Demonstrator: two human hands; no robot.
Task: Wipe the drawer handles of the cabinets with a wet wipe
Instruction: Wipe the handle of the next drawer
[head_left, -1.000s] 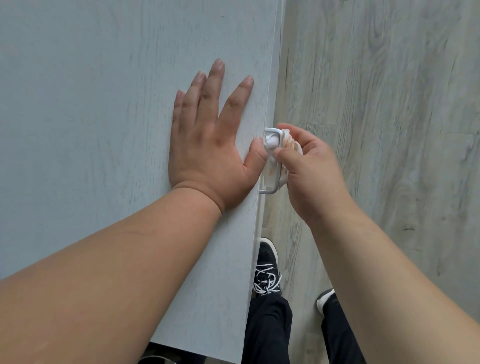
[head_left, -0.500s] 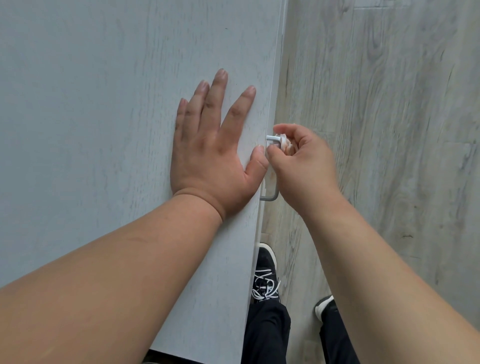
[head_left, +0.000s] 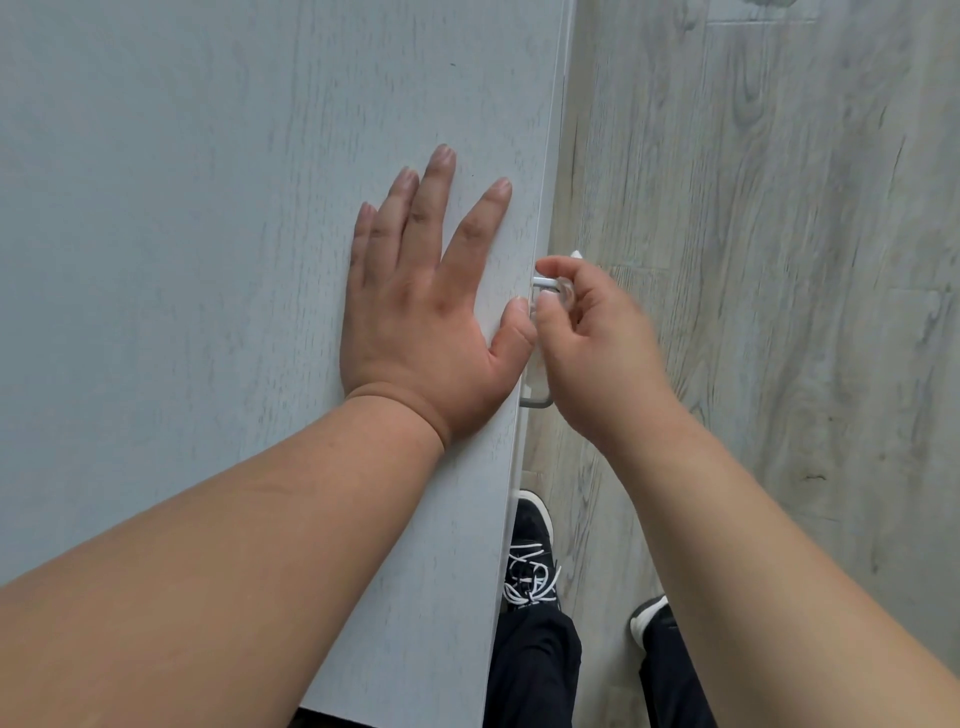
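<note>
The left hand lies flat on the cabinet top, fingers straight and spread, thumb at the front edge, probably to brace the body while leaning over. Just past that edge the right hand has its fingers curled, pinching the wet wipe around the upper end of the drawer handle, whose lower bend shows bare below the palm. Beyond lies the wood-grain floor.

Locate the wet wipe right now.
Head view, right of centre: the wet wipe is pinched in the right hand at the far end of the drawer handle, beside the left hand.
</note>
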